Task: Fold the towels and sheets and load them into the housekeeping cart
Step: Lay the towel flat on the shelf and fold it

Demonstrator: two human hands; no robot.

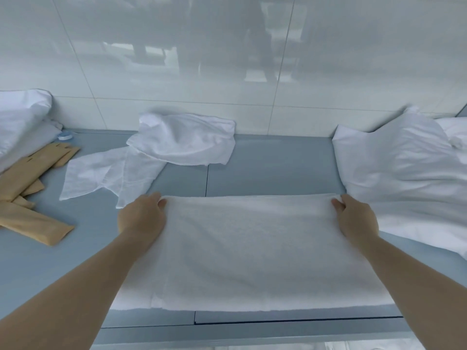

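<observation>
We stand at a blue-grey table (265, 168) set against a glossy white tiled wall (202, 59), and the table serves as our landmark. Across its near middle lies the white towel (247, 251), folded into a wide flat rectangle with its near edge close to the table's front rim. On the table's right end a large heap of crumpled white sheets (404, 180) rises just beside the towel's right end. At the table's back, against the wall, sits a crumpled white cloth (187, 140), and a thinner white cloth (101, 175) spreads from it toward the left. On the far left end rests another white bundle (20, 120), with several tan folded pieces (30, 173) lying in front of it. A small light-blue item (65, 135) shows beside that bundle; we cannot tell what it is.

We see no container and no readable writing.

Our left hand (141, 218) pinches the towel's far left corner, fingers curled over the edge. Our right hand (356, 218) pinches the far right corner likewise, thumb on the cloth.
</observation>
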